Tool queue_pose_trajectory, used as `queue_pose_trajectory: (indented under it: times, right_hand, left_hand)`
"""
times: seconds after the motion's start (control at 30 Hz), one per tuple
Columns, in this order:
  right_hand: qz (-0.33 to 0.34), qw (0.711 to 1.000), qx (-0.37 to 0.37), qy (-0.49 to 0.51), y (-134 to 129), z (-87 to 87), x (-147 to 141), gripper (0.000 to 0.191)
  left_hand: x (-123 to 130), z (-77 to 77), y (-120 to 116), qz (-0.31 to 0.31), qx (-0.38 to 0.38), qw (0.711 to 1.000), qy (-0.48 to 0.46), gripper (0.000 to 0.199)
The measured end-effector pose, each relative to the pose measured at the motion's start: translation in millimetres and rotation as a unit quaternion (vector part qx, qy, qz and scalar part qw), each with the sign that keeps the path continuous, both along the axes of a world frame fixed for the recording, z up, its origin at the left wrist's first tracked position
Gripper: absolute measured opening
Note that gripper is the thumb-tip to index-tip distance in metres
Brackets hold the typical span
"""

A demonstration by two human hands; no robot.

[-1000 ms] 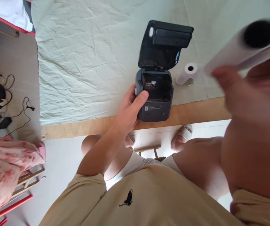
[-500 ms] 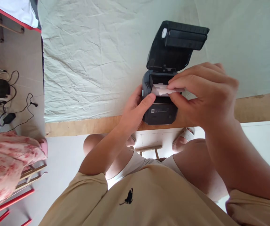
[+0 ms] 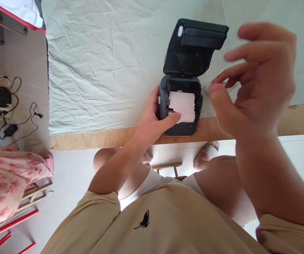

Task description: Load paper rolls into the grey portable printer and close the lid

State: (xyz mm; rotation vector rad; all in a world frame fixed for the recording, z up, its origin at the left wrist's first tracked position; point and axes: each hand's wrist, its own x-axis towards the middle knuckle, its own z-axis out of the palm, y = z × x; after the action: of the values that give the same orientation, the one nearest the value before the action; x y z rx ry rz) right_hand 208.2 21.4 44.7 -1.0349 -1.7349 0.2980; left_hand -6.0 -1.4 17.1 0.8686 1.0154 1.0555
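A dark label printer (image 3: 179, 129) stands at the table's front edge with its lid (image 3: 187, 58) raised and tilted back. White paper (image 3: 185, 102) lies flat over its inner bay and front, its right edge ragged. My left hand (image 3: 154, 121) grips the printer's left side, the thumb pressing on the paper. To the right of the printer and its lid, my right hand (image 3: 257, 74) hangs in the air, fingers spread and slightly blurred. Behind its fingers, a pale object on the cloth is mostly hidden.
A wrinkled pale green cloth (image 3: 101, 70) covers the table, whose bare wooden edge (image 3: 93, 139) runs along the front. On the floor at left are tangled cables with a black adapter (image 3: 10, 130), and a pink floral cloth (image 3: 6, 187) over a wooden frame.
My right hand has let go of the paper and moved up and right, its fingers now spread. The paper now lies flat over the bay and front. The printer has shifted slightly.
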Motion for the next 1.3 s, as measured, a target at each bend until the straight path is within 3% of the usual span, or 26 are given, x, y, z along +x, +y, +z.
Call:
queue_pose_trajectory:
  times: [0.1,0.2,0.3,0.43,0.6,0.7,0.77,0.93,1.1,1.2,1.3]
  right_hand:
    - [0.014,0.994,-0.067,-0.081,2,-3.7,9,0.065]
    - [0.035,0.986,-0.036,-0.157,3,-7.9,11,0.061]
    - [0.009,0.983,-0.041,-0.177,1,-7.8,8,0.054]
    - [0.028,0.984,-0.07,-0.159,-2,-10.2,6,0.063]
    - [0.067,0.983,-0.074,-0.155,-1,-18.8,13,0.079]
    - [0.073,0.981,-0.067,-0.166,2,-17.1,19,0.074]
    - [0.077,0.984,-0.05,-0.154,5,-13.6,21,0.064]
    - [0.084,0.993,0.012,-0.077,5,-1.9,14,0.063]
    - [-0.016,0.999,-0.019,0.02,-11,-4.1,-6,0.026]
    - [-0.037,0.997,0.004,0.074,-14,-19.1,-11,0.037]
    - [-0.004,0.996,-0.06,0.068,-12,-33.7,-7,0.056]
  left_hand:
    - [1,-0.9,-1,-0.001,0.013,1.0,-0.001,0.076]
    - [1,0.6,-3,-0.005,0.022,1.0,-0.004,0.066]
    - [-2,1.6,-3,-0.014,0.028,0.999,-0.016,0.066]
    - [-2,0.8,-3,-0.03,0.023,0.999,-0.03,0.072]
    - [4,0.0,-4,0.012,0.023,1.0,-0.013,0.061]
    - [5,0.6,-4,0.02,0.003,1.0,-0.002,0.072]
    - [4,0.8,-3,0.019,0.001,1.0,0.003,0.074]
    - [1,-1.0,-1,0.003,0.012,1.0,0.006,0.077]
    - [0,-4.2,-2,0.014,-0.004,1.0,0.016,0.085]
    - [-2,-4.5,-4,0.002,0.009,1.0,0.009,0.086]
    - [-4,-3.7,-5,-0.006,0.024,1.0,-0.009,0.078]
